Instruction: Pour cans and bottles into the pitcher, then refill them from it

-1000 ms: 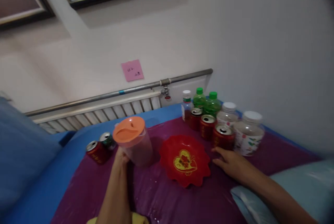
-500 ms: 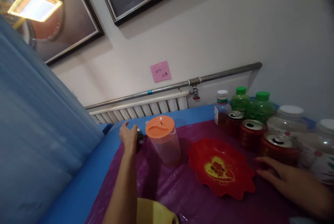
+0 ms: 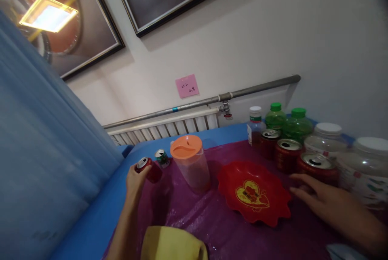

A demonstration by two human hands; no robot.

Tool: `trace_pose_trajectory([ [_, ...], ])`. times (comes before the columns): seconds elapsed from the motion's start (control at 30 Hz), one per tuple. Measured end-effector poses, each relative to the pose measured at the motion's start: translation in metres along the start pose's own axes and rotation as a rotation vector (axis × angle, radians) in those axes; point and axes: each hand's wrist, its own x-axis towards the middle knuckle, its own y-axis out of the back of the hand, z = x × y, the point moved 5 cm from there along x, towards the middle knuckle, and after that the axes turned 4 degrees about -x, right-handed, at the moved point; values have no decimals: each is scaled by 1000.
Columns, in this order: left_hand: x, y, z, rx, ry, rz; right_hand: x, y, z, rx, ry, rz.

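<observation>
At the left edge of the purple sheet, my left hand has its fingers round a red drink can, which is tilted. Just behind it stands a small green can. A clear pitcher with an orange lid is to the right of both. My right hand is beside the right rim of the red scalloped plate, thumb and forefinger apart, holding nothing that I can see. Several red cans stand right behind that hand. Its other fingers are partly hidden.
Clear jars with white lids, green-capped bottles and a white-capped bottle crowd the back right. A folded yellow cloth lies in front. Blue curtain hangs at left; a radiator and pipe run behind.
My left hand has moved left and toward me, and the red can now shows in its grasp. The green can is uncovered. My right hand has barely moved.
</observation>
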Motion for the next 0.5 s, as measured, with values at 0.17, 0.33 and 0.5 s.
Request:
trace_pose_trajectory([
  [0.17, -83, -2, 49, -300, -105, -493, -22, -13, -60, 400, 106, -353],
  [0.33, -180, -50, 106, -518, -269, -1137, -61, -17, -129, 739, 318, -837],
  [0.5, -158, -64, 117, -702, -212, -867, -57, -9, -139, 1009, 314, -817],
])
